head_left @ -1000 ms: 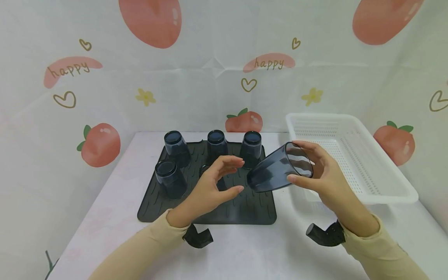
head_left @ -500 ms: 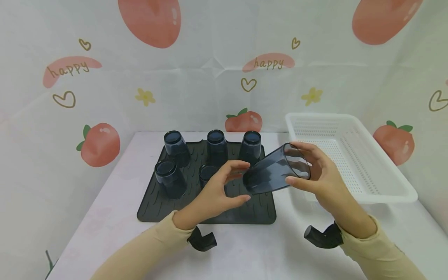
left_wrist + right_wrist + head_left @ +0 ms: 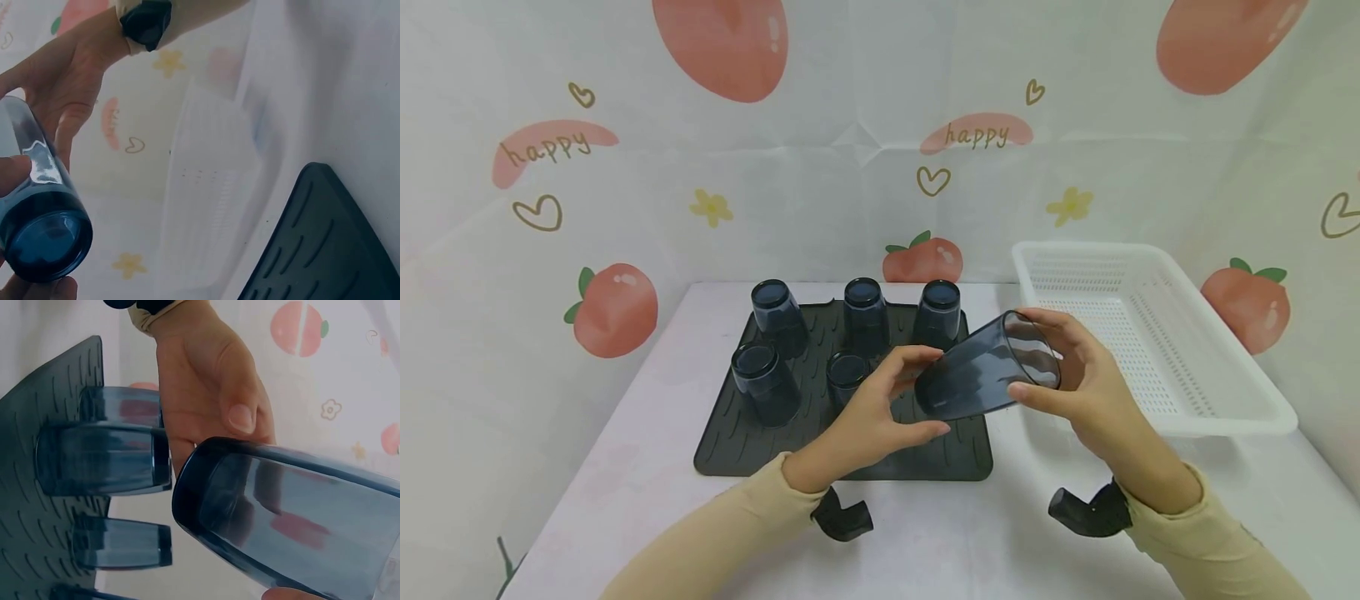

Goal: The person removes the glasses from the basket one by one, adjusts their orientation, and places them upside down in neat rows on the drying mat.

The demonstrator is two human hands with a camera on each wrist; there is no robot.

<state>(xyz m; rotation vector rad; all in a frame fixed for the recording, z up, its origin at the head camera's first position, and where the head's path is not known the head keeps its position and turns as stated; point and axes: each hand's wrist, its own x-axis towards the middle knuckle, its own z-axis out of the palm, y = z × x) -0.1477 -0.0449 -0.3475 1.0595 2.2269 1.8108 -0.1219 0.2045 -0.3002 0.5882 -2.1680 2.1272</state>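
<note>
A smoky blue glass [image 3: 970,375] is held tilted above the mat's right side, its base toward my left hand. My right hand [image 3: 1086,379] grips it near the open rim, thumb on the near side. The left hand [image 3: 876,417] is at the glass's base with fingers and thumb spread either side; its thumb appears just off the base in the right wrist view. Whether its fingertips touch the glass is unclear. Several similar glasses, such as the front-left glass [image 3: 765,385], stand upside down on the dark ridged mat [image 3: 917,467].
A white perforated plastic basket [image 3: 1150,333] stands on the right of the white table [image 3: 940,533], behind my right hand. At the back hangs a printed cloth [image 3: 820,167]. A glass [image 3: 846,375] stands just beyond my left hand.
My left hand has moved right to the glass's base. The glass, in my right hand, has shifted slightly left and down. The glasses on the mat have not moved.
</note>
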